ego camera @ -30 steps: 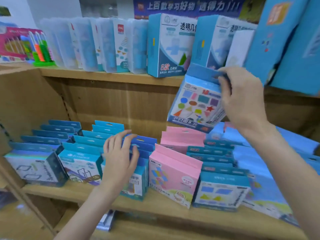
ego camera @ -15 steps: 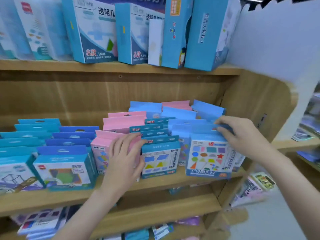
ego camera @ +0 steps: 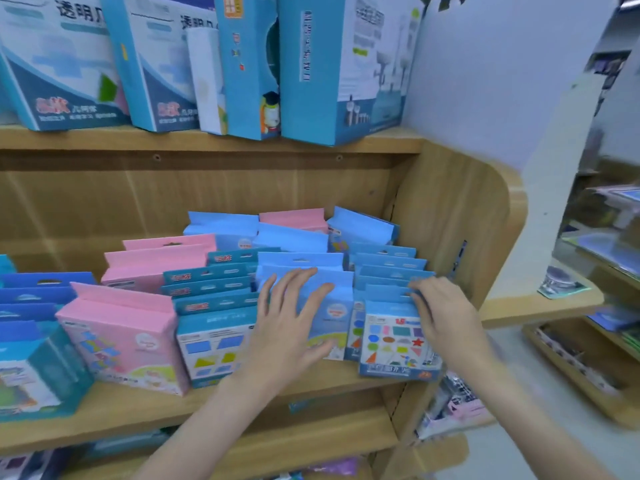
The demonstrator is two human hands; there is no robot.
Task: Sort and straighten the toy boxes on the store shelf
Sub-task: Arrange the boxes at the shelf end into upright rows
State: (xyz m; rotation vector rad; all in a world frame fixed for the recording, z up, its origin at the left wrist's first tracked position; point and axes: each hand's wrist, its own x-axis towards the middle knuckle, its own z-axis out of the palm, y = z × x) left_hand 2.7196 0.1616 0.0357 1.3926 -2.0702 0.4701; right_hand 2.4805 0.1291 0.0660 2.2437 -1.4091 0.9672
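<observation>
Shapes box (ego camera: pixel 394 344): right hand (ego camera: pixel 446 317) pinches its top flap; left hand (ego camera: pixel 291 323) rests flat, fingers spread. Seat it flush with the row.

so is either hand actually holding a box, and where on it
The right hand grips the shapes box by its top right edge. The left hand lies flat, fingers spread, on the light blue box, not gripping.

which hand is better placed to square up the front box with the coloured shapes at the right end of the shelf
Right. The right hand already rests on the top edge of the shapes box; the left hand lies flat on the light blue box beside it.
</observation>
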